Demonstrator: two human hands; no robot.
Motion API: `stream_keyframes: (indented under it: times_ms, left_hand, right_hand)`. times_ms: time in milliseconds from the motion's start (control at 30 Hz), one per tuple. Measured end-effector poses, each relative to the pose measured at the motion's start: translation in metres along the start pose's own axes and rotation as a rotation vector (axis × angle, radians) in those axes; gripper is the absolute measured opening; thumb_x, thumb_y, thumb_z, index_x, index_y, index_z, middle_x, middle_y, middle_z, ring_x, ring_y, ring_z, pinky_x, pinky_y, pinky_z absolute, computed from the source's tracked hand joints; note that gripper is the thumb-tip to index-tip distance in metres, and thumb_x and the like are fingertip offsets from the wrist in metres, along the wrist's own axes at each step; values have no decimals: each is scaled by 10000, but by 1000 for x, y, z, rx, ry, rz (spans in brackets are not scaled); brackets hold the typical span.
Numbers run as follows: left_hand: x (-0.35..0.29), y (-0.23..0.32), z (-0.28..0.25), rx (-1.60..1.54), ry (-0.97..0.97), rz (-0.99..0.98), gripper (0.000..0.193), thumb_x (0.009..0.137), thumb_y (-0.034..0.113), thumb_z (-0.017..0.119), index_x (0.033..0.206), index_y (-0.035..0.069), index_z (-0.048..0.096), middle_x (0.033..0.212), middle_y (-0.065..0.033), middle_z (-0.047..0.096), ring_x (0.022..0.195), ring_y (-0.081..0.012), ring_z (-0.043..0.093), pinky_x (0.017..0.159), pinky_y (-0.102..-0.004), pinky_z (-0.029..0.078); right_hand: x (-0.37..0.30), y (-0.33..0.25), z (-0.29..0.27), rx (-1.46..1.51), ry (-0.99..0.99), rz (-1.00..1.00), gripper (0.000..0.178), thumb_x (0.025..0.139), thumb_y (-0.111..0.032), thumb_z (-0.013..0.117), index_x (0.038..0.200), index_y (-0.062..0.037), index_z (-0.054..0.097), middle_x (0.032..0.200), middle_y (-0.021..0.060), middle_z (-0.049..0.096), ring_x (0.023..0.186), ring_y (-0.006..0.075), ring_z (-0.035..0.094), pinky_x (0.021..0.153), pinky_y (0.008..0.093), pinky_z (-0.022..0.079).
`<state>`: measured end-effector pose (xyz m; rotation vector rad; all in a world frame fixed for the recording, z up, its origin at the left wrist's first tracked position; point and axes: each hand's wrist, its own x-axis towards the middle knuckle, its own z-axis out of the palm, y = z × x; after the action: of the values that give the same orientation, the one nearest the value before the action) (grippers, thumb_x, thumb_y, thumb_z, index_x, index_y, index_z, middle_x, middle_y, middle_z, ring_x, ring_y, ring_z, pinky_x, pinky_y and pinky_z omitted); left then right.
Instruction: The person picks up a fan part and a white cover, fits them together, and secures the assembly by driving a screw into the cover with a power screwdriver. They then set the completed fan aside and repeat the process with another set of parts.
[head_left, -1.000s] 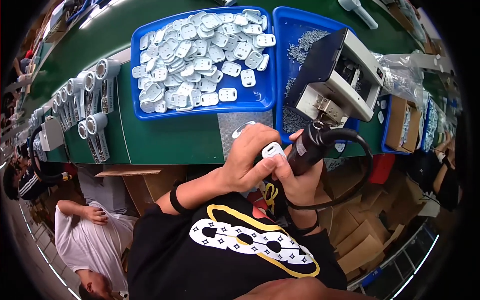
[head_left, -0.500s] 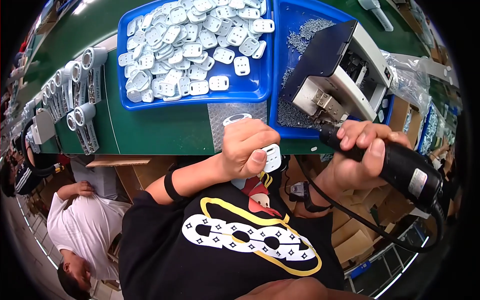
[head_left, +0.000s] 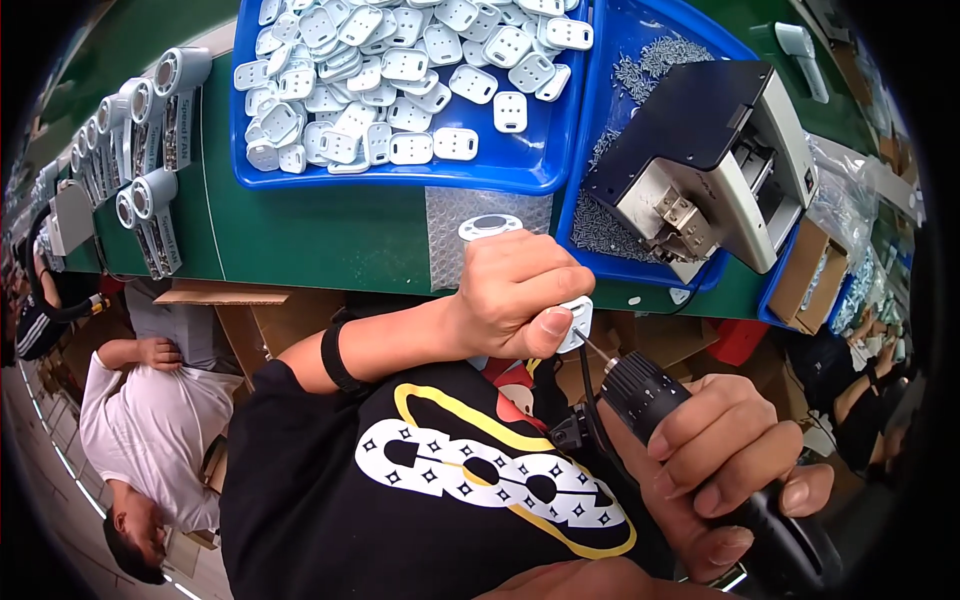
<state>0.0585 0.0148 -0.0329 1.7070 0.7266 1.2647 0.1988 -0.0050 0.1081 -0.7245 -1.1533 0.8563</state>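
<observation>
My left hand [head_left: 522,290] is closed round a small white plastic plate [head_left: 574,318] with holes, which sticks out past the thumb. Just beyond the knuckles a round white fan head [head_left: 490,226] shows; I cannot tell whether this hand also grips its handle. My right hand [head_left: 725,455] is wrapped round a black electric screwdriver [head_left: 645,390], held slanting up and to the left. Its thin bit reaches the face of the plate beside my left thumb. Whether a screw sits at the tip is too small to see.
A blue tray [head_left: 400,180] heaped with white plates lies ahead. To its right, a screw feeder [head_left: 690,115] stands in a blue tray of loose screws [head_left: 655,65]. Handheld fans [head_left: 180,75] stand in rows at left. Bubble wrap [head_left: 445,240] lies beneath my left hand. A person [head_left: 160,430] sits at left.
My right hand has brought the screwdriver down from beside the screw feeder, turning its bit toward the plate, which it now meets. My left hand still grips the plate. The whole view has shifted slightly.
</observation>
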Motion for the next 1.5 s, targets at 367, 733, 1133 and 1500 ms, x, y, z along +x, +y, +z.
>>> stream_keyframes:
  times_ms: [367,733,1133,1500]
  left_hand:
    - [-3,-5,-1,17,14,11,451,1024,320,385,839,-3,640,707,-97,620,560,-250,592,521,-368,446]
    - [0,0,3,26,12,5,419,1007,309,413,832,12,650,692,-86,612,555,-242,591,504,-361,435]
    - [-1,3,5,37,32,11,416,1012,288,392,835,11,646,704,-84,613,554,-238,586,512,-364,440]
    - [58,12,-55,525,-80,328,244,824,318,655,725,100,607,606,-11,518,519,-187,558,481,-342,437]
  right_hand:
    - [-15,-9,-4,-54,117,-86,362,949,-228,637,1214,-94,430,767,46,509,525,176,524,518,364,501]
    - [-9,22,-34,-105,217,7,421,913,-196,656,1224,-83,396,758,91,513,517,213,526,539,416,503]
    - [-16,-4,-4,29,30,-28,384,868,-218,708,1147,-81,483,763,-3,536,525,100,538,502,251,499]
    - [1,0,17,21,145,-8,422,882,-150,688,1209,-84,430,754,34,523,541,152,546,535,320,500]
